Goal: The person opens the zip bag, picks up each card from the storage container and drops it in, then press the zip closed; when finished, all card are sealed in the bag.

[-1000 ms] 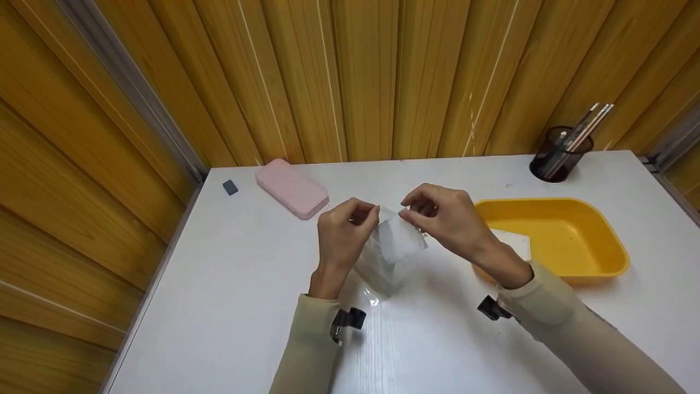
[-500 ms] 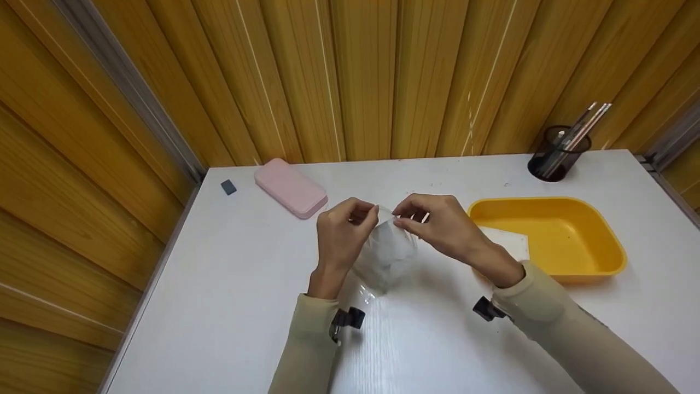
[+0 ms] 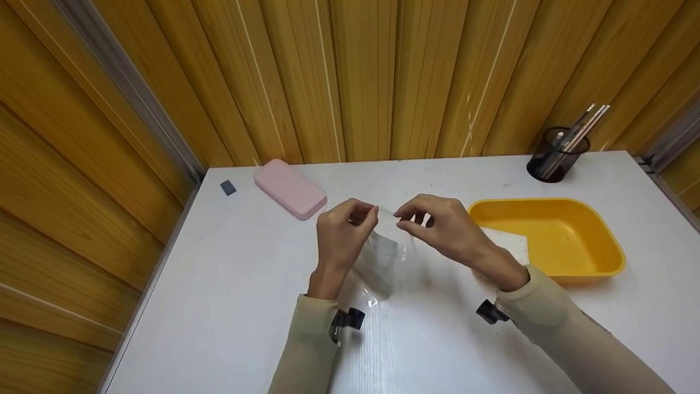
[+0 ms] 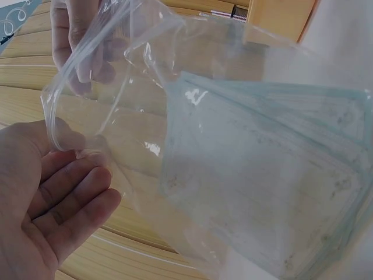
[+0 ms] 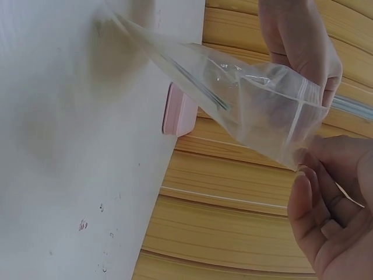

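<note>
A clear zip bag [image 3: 385, 257] hangs over the middle of the white table [image 3: 219, 306], and both hands hold it up by its mouth. My left hand [image 3: 350, 224] pinches the left lip and my right hand [image 3: 421, 219] pinches the right lip. A flat pale blue-green mask [image 4: 262, 181] lies inside the bag [image 4: 145, 116]. In the left wrist view the left hand [image 4: 52, 198] holds the rim, with the right hand's fingers [image 4: 76, 41] behind the plastic. In the right wrist view the bag [image 5: 250, 99] stretches between the right hand [image 5: 326, 198] and the left hand [image 5: 297, 35].
A yellow tray [image 3: 547, 202] sits at the right with a white sheet [image 3: 511, 243] against its near left side. At the back left lie a pink case [image 3: 290, 189] and a small grey-blue eraser [image 3: 228, 187]. In the back right corner stands a black mesh pen holder [image 3: 558, 156].
My right hand has moved a little left and down, closer to the left hand. The bag's mouth is narrower and the mask sits lower inside. The left hand has stayed put.
</note>
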The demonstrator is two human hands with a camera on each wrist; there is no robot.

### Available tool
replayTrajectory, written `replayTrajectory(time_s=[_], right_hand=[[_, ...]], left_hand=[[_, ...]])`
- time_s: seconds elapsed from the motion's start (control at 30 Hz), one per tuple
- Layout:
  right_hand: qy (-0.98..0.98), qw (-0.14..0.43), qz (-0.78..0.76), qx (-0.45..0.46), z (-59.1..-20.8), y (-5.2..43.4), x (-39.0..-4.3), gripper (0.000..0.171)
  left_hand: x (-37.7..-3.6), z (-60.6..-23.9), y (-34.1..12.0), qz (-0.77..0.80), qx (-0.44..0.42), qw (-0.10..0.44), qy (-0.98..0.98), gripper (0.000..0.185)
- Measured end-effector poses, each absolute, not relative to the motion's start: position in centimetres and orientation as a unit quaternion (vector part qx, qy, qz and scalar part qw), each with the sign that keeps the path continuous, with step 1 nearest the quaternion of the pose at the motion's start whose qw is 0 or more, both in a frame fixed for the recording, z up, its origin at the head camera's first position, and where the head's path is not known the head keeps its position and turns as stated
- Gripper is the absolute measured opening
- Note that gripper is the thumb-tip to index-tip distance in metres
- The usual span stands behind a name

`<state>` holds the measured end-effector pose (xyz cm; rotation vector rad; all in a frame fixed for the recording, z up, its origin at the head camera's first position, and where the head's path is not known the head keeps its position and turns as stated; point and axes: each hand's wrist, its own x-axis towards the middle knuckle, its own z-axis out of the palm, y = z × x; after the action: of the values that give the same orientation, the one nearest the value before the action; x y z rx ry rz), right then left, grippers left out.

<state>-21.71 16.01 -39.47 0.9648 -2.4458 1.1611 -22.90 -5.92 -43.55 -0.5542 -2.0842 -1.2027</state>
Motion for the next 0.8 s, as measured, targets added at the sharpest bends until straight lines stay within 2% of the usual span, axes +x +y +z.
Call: replayTrajectory(time_s=[0.2, 0.47, 0.8], right_hand=[[-0.840, 0.144, 0.416, 0.316, -38.9, 17.6, -21.3, 0.016], [-0.862, 0.148, 0.415, 0.251, -38.9, 21.0, -20.8, 0.015], [-0.895, 0.113, 0.390, 0.183, -40.0, 25.0, -20.5, 0.016]], left_hand=[[-23.0, -43.7, -5.9, -0.461, -0.216, 0.343, -0.789, 0.007], [-22.9, -43.5, -5.9, -0.463, -0.214, 0.341, -0.790, 0.006], [-22.9, -43.5, -5.9, -0.469, -0.213, 0.335, -0.788, 0.006]])
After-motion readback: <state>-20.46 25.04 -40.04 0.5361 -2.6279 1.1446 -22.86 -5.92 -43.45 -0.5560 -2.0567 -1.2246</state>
